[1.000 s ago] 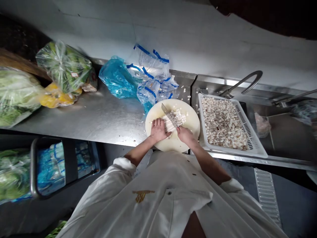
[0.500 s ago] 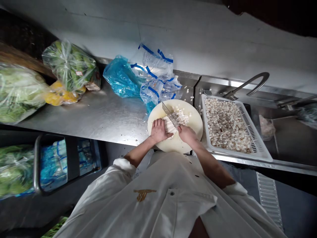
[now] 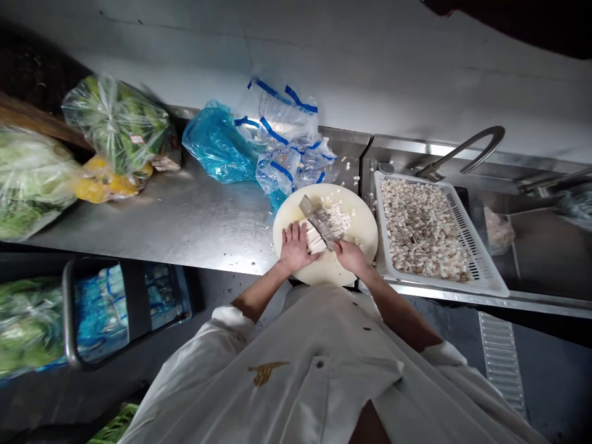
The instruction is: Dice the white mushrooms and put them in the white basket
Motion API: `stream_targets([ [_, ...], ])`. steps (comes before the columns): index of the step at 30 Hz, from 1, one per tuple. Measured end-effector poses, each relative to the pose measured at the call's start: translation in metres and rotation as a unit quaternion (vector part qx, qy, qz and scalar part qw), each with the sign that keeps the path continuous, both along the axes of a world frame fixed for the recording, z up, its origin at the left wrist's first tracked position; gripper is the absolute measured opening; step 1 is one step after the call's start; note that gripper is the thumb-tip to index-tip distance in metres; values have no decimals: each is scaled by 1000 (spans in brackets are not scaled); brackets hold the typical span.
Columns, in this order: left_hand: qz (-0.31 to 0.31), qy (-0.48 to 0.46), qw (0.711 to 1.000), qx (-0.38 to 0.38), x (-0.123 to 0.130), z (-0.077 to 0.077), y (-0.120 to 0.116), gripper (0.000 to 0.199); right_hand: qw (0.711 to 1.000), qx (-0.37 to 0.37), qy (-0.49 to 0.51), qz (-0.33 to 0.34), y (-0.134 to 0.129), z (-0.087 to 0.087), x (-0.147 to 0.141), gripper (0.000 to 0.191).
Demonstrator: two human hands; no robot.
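A round, pale cutting board (image 3: pixel 324 268) lies at the counter's front edge. My right hand (image 3: pixel 351 255) is closed on the handle of a cleaver (image 3: pixel 319 222), its broad blade slanting up and left across the board. Left of the blade, my left hand (image 3: pixel 296 248) lies flat with fingers spread, pressing on a bundle of white strips (image 3: pixel 315 240) that look like mushroom. Small diced white pieces (image 3: pixel 337 221) are heaped on the blade's right side, with a few scattered toward the board's far edge.
A white perforated tray (image 3: pixel 485 280) of chopped pieces sits at the right, beneath a curved faucet (image 3: pixel 481 139). Behind the board are crumpled clear bags (image 3: pixel 291 148) and a blue bag (image 3: pixel 219 145). Bagged greens (image 3: pixel 115 123) and yellow produce (image 3: pixel 104 182) stand at left.
The cleaver has shifted slightly left along the strips, and its blade shows broader now. My left hand's fingers are spread wider. The view has turned a little.
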State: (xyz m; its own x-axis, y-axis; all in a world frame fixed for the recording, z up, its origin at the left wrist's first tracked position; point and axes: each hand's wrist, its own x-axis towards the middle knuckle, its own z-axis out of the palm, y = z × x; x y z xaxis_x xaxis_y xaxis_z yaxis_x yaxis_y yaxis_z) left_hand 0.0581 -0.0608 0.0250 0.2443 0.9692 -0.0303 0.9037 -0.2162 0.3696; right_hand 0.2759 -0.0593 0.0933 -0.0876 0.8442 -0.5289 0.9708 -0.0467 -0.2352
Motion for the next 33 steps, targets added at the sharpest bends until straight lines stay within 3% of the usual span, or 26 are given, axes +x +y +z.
stream_targets([
  [4,50,4,999,5,23,-5,-4,115,999,7,-34,-22,0,5,32,44],
  [9,35,-2,999,1,41,-4,15,113,999,19,-24,-12,6,6,45,42],
  [12,29,7,1000,-3,33,1,18,115,1000,8,-5,9,-2,7,34,43],
  [18,1,11,1000,25,-9,8,3,110,1000,9,20,12,-15,10,20,45],
  [26,33,-28,997,60,19,-10,-2,86,1000,-1,15,10,-9,11,25,47],
  [33,-23,-39,997,61,-3,9,11,79,999,28,-8,17,-7,30,28,45],
])
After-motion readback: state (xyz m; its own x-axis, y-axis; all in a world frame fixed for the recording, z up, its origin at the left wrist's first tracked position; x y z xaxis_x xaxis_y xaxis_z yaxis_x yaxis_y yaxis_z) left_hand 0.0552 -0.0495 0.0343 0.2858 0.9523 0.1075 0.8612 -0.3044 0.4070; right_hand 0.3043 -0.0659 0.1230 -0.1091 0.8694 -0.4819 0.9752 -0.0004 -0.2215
